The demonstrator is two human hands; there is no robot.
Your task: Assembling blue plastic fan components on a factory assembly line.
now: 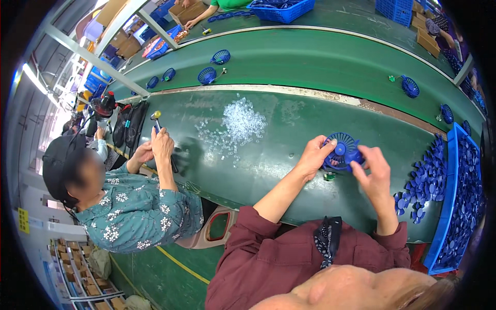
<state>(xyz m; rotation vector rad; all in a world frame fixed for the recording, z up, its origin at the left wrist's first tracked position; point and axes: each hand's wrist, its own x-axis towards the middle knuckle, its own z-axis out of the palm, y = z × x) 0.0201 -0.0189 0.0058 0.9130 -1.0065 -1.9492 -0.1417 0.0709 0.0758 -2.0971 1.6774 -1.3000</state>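
Note:
A round blue fan housing [337, 142] with a slatted grille is held above the green worktable. Around its left edge my left hand [313, 158] is closed, thumb over the rim. My right hand [377, 173] is at the housing's right side, its thumb and fingertips closed on a smooth, solid blue piece [352, 156] that lies against the housing. Where that piece meets the housing is partly hidden by my fingers. A small green circuit board [329, 176] shows just below the housing.
Loose blue pieces [426, 178] lie at right beside a blue crate [438, 243] full of them. Small clear plastic parts [242, 121] are heaped mid-table. Beyond, a green conveyor belt [305, 62] carries several fan housings [207, 76]. At left, a co-worker [147, 217] holds a screwdriver-like tool [156, 120].

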